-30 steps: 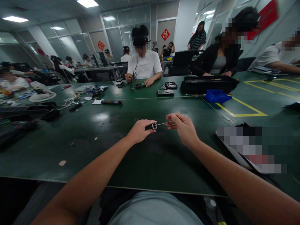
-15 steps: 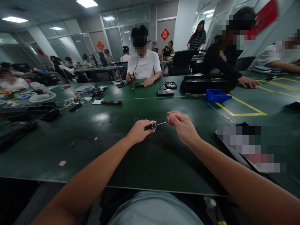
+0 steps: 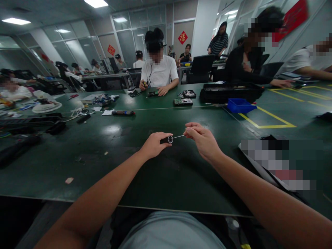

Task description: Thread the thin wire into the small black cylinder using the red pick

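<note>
Black tube (image 3: 164, 140), thin rod (image 3: 178, 137) at mouth; blue bin (image 3: 240, 106) beyond.

Green bench (image 3: 150, 183). Pale scrap (image 3: 68, 180) by near edge, left part. Black tray (image 3: 230, 95) by far edge; blue bin (image 3: 241, 106) just in front; green-boarded drive (image 3: 183, 102) left of both.

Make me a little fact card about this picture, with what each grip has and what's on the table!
left grip: around a black tube
tube's end: pale ring, facing right
right grip: pinching a thin rod
rod: reaches toward the ringed end; too small to tell how they join
table: green
farther back: blue tray, nearer than a long black case
</note>
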Demonstrator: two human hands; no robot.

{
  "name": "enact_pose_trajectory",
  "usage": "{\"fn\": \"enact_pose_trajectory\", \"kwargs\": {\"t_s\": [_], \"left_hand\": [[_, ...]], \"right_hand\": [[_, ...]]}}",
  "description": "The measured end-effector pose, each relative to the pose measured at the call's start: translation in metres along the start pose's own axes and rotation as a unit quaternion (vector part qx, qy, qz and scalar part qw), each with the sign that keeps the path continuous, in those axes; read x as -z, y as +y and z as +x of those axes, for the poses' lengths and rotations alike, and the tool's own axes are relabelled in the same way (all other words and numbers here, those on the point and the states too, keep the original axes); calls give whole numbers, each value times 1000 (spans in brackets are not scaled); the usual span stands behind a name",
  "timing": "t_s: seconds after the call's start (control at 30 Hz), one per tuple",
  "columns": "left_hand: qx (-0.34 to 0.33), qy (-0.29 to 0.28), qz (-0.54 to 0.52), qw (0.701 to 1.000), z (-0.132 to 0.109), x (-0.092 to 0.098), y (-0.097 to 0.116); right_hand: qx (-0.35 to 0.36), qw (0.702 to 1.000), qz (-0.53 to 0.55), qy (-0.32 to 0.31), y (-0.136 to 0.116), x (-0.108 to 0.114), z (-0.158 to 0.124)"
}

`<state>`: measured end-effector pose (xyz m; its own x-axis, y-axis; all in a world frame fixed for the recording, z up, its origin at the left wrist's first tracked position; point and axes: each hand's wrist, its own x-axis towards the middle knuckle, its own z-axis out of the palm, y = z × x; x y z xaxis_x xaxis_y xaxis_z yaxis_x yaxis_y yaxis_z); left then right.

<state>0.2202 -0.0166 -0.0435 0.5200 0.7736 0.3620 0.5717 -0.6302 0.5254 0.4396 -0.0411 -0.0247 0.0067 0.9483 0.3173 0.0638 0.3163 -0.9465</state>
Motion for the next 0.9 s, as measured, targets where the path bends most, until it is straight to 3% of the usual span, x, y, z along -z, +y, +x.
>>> {"fn": "enact_pose_trajectory", "kwargs": {"t_s": [0.2,0.33,0.47,0.7,0.9], "left_hand": [[2,0,-3,1000,0,0,-2],[16,13,-11,1000,0,1,-4],[28,14,-8,999,-1,2,-3],[36,19,-7,999,0,3,-1],[38,14,-1,999,0,2,-2]], "right_hand": [[-46,999,-12,7,5,-4,-1],[-58,985,-162,2,-3,1,-2],[5,954,-298,2,-7,5,0],[21,977,-214,-3,0,4,-1],[-12,984,-179,-22,-1,4,-1]]}}
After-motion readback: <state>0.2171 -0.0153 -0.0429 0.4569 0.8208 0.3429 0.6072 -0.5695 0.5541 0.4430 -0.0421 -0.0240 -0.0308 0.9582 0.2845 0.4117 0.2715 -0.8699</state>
